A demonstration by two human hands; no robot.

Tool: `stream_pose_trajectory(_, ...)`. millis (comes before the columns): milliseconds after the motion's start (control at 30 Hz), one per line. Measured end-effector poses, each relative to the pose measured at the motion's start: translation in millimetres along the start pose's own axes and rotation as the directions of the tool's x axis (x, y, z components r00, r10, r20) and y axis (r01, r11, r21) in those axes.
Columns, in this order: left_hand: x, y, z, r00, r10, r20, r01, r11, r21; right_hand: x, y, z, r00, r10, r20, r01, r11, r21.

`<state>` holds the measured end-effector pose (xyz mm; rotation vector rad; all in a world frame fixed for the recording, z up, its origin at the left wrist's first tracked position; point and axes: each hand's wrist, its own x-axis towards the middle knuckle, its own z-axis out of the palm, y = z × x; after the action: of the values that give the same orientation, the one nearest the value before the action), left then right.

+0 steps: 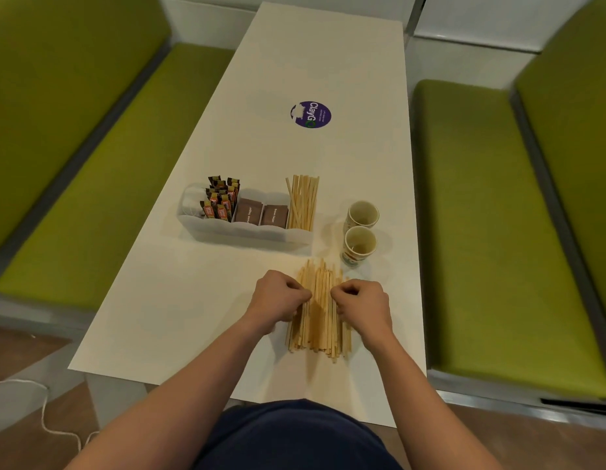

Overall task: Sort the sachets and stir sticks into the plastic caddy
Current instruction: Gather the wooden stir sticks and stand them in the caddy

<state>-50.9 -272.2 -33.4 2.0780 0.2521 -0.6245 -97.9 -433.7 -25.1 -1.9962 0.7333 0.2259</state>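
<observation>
The left hand (278, 296) and right hand (361, 301) squeezed, fingers curled, the loose stir sticks (320, 320) lying on the table (193, 317) at 6 o'clock from the caddy (247, 234), and so splayed a bundle seemed likely to shed outer sticks if lifted

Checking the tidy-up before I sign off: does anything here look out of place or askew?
Yes. A pile of loose wooden stir sticks lies on the white table outside the translucent plastic caddy, ends uneven, gripped between the left hand and right hand. Nothing looks spilled or damaged.
</observation>
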Motion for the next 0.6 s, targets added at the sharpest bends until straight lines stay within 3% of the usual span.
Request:
stream_pose_trajectory(133,0.2,13.8,-25.1,0.996,0.083,-0.031,-0.087,0.984,-0.153,-6.1,-3.6,-5.8,0.999,-0.034,-0.01,0.036,0.991,0.132)
stream_pose_trajectory(333,30.7,74.7,-74.7,0.937,0.292,-0.192,-0.338,0.895,-0.291,-11.4,-20.2,-5.3,0.99,-0.121,-0.07,0.135,0.954,0.269)
stream_pose_trajectory(467,61.7,103.1,-86.9,0.893,0.342,-0.294,-0.406,0.893,-0.194,-7.9,-44.9,-6.4,0.972,-0.177,-0.154,0.221,0.913,0.344)
stream_pose_trajectory(600,86.2,105.8,-79.0,0.892,0.343,-0.295,-0.385,0.918,-0.098,6.5,-70.5,-9.9,0.944,-0.217,-0.247,0.302,0.872,0.387)
